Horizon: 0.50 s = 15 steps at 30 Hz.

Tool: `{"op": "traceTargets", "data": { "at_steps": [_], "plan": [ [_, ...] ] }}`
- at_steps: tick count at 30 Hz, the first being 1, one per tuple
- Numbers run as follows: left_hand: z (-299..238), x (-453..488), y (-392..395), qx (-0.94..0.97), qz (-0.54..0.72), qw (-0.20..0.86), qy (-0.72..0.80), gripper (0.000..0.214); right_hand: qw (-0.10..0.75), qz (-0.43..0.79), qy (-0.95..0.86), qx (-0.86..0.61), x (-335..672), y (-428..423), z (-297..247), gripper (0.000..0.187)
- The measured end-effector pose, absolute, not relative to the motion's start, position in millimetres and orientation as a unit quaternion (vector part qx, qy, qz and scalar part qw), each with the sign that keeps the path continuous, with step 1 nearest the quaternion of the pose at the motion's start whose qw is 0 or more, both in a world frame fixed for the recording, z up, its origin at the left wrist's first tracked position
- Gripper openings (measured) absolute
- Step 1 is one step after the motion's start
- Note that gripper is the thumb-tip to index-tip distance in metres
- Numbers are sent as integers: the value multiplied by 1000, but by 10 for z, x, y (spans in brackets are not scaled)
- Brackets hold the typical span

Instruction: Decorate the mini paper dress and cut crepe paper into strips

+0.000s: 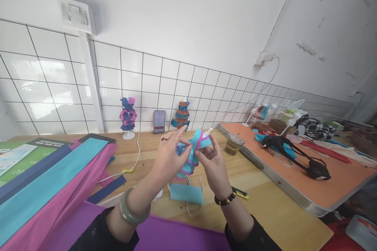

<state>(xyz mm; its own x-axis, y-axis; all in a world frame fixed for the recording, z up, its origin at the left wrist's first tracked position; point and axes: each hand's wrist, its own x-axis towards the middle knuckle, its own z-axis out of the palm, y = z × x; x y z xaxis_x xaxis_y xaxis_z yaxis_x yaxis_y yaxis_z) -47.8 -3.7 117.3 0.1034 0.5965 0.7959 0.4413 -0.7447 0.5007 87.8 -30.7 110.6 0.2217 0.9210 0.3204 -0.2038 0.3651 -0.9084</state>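
Over the middle of the table I see a small turquoise doll dress [189, 166] with pink trim, tilted on a little white dress form [209, 131]. My right hand [214, 162] grips it from the right side, the thumb pressed on the pink-striped turquoise band. My left hand [171, 155] comes in from the left with thumb and a finger pinched together at the dress; what is between the tips is too small to tell. A turquoise face mask [186, 193] with pale straps lies on the wood below my hands.
Long turquoise, pink and blue fabric strips [55, 180] lie at left. Two dressed mini forms, one pink-blue [128, 114], one brown-teal [182, 115], flank a phone [159, 121] by the grid. A plastic cup [234, 144], yellow cutter [241, 193] and orange board [312, 188] are at right.
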Motion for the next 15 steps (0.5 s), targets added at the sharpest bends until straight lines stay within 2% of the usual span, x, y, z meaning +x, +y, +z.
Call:
{"op": "traceTargets", "data": {
  "at_steps": [3,6,11,15],
  "plan": [
    [1219,-655,89,736,548,162,364,61,648,445,-491,-375,875,-287,1130,87],
    [1259,-830,173,769,475,254,344,66,615,479,-530,-333,848,-267,1144,87],
    [1345,-1002,165,815,354,355,290,48,576,488,-571,-322,805,-237,1132,86],
    [1343,-1044,175,804,327,384,314,43,555,499,-585,-318,788,-216,1120,91]
  ]
}}
